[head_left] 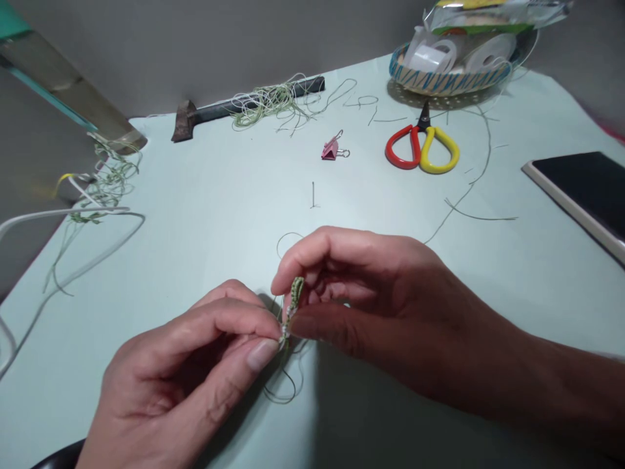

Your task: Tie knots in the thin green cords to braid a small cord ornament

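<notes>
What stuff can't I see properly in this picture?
Head view: part of the green knotted cord, hidden by the left hand and right hand.
Head view: part of the hammer, under tangled thread.
Head view: the rest of the phone, cut off by the right edge.

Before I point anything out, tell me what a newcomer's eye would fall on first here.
Probably the small green-and-white knotted piece near the middle, at the fingertips of the left hand and right hand. Next, likely, the scissors with one red and one yellow handle, lying in front of the basket at the back right. The dark-handled hammer along the back edge, tangled thread over its handle, also stands out.
</notes>
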### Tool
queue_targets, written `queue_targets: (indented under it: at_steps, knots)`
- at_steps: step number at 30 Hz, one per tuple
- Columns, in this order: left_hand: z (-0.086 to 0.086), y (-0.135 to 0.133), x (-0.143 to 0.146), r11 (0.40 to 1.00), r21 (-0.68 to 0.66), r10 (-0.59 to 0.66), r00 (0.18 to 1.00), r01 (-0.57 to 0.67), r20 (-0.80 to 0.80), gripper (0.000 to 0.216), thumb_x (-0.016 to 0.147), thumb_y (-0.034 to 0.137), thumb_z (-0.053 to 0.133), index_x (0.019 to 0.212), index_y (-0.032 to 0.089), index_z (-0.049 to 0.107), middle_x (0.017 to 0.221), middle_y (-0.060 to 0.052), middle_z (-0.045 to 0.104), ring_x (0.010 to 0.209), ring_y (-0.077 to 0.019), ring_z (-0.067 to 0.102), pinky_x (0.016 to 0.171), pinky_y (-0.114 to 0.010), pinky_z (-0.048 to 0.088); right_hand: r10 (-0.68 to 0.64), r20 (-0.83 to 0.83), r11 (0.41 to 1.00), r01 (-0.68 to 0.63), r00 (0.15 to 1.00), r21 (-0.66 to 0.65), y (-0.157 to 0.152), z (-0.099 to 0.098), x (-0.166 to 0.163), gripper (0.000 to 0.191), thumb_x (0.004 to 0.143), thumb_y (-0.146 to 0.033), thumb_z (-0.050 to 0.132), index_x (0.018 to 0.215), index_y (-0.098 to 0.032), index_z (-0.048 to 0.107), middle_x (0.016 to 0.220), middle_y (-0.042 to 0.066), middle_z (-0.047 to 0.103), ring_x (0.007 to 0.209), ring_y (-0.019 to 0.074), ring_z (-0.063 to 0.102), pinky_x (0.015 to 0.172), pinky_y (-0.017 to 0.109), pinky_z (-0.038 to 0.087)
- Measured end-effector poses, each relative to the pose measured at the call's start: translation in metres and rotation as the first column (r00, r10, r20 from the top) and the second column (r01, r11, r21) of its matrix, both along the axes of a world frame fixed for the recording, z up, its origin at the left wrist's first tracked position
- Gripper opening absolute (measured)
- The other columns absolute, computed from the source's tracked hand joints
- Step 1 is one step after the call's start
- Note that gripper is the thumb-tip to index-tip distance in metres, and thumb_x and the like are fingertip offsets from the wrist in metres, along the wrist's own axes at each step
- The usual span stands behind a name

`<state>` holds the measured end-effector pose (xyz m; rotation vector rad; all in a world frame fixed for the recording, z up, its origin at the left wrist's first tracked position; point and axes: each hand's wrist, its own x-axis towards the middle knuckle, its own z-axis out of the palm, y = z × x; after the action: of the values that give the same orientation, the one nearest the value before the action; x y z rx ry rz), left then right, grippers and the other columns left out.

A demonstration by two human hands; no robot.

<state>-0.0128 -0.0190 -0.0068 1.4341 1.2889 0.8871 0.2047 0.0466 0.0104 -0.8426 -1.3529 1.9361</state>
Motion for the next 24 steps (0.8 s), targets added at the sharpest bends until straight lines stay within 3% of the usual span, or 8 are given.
queue_targets:
  at_steps: [5, 13, 24]
  knots:
    - [0.004, 0.002, 0.006, 1.0, 0.013, 0.005, 1.0, -0.004, -0.008, 0.009, 0.096, 0.031, 0.068, 0.095, 0.037, 0.074, 0.088, 0.002, 0.068, 0.075, -0.0162, 0.063, 0.066, -0.025, 0.051, 0.014, 0.031, 1.0, -0.014, 0.999, 0.014, 0.0, 0.002, 0.001, 0.009, 0.085, -0.014, 0.07, 0.086, -0.022, 0.067, 0.078, -0.005, 0.064, 0.071, 0.0083, 0.057, 0.062, 0.016, 0.047]
    - [0.013, 0.008, 0.014, 0.999, 0.036, 0.007, 0.996, -0.004, -0.085, 0.008, 0.094, 0.037, 0.069, 0.086, 0.037, 0.071, 0.075, 0.004, 0.059, 0.062, -0.0127, 0.054, 0.057, -0.022, 0.046, -0.065, 0.062, 0.998, 0.065, 0.996, -0.002, 0.0, 0.004, -0.008, 0.015, 0.077, -0.005, 0.067, 0.076, -0.02, 0.066, 0.068, -0.003, 0.063, 0.062, 0.0106, 0.056, 0.052, 0.019, 0.045]
    - [0.01, 0.011, 0.015, 0.999, 0.042, 0.005, 0.996, -0.001, -0.088, 0.009, 0.094, 0.035, 0.068, 0.086, 0.035, 0.071, 0.077, 0.002, 0.059, 0.062, -0.0147, 0.053, 0.057, -0.025, 0.047, -0.04, 0.1, 0.998, 0.045, 0.994, -0.041, -0.002, 0.004, -0.008, 0.015, 0.079, -0.008, 0.069, 0.078, -0.023, 0.066, 0.07, -0.003, 0.066, 0.065, 0.0129, 0.061, 0.055, 0.021, 0.048]
